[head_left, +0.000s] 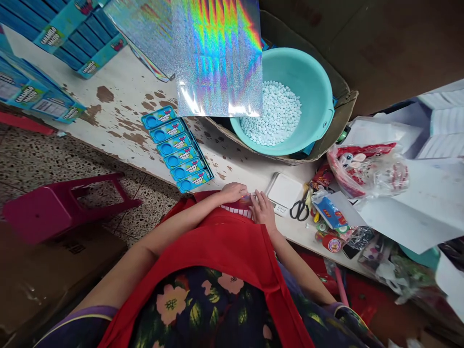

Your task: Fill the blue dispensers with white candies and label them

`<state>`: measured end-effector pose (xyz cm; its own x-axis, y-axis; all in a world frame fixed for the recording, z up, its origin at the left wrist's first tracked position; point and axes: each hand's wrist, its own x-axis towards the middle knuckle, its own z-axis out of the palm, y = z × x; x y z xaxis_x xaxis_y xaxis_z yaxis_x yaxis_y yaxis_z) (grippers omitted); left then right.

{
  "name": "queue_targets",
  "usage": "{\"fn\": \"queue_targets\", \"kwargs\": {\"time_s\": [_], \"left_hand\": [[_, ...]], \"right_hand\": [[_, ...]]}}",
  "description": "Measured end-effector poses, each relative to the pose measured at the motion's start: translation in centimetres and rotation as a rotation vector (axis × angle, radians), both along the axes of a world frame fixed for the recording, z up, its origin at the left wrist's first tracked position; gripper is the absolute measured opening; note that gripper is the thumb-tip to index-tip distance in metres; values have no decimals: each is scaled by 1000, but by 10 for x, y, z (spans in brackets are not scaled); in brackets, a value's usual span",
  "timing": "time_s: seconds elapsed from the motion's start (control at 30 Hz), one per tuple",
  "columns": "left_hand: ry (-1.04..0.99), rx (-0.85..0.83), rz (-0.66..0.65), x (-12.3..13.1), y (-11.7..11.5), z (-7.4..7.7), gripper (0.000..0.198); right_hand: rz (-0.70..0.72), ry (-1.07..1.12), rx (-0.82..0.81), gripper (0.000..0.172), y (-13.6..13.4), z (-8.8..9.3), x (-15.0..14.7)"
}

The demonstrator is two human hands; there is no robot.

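My left hand and my right hand meet at the table's near edge, just above my red apron. Both press with closed fingers on a small red and white packet, mostly hidden by the apron. A small white digital scale sits just right of my right hand. A row of several blue candy trays lies to the left. Behind, a teal basin holds many small white candies.
Holographic foil sheets lean over the basin. Black scissors and a clutter of toys, bags and white paper fill the right side. Blue boxes stack at far left. A magenta stool stands on the floor.
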<state>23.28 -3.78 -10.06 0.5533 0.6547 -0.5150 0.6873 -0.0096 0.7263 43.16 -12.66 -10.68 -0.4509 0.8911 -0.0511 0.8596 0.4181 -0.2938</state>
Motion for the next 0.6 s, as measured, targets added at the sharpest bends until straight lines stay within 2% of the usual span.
{"fn": "queue_targets", "kwargs": {"time_s": [0.1,0.23,0.33,0.47,0.53,0.6], "left_hand": [[-20,-9,11,0,1,-3,32],[-36,-16,16,1,1,-4,32],[-29,-13,8,1,2,-5,32],[18,-1,0,4,2,-8,34],[60,5,15,7,2,-11,35],[91,9,40,10,1,-14,34]], "right_hand": [[5,84,-38,33,-3,6,2],[-92,203,-43,25,4,17,0],[-115,192,-15,17,12,22,-2],[-6,53,28,15,16,33,2],[99,1,-4,17,16,46,8],[143,2,-56,17,19,66,13]]}}
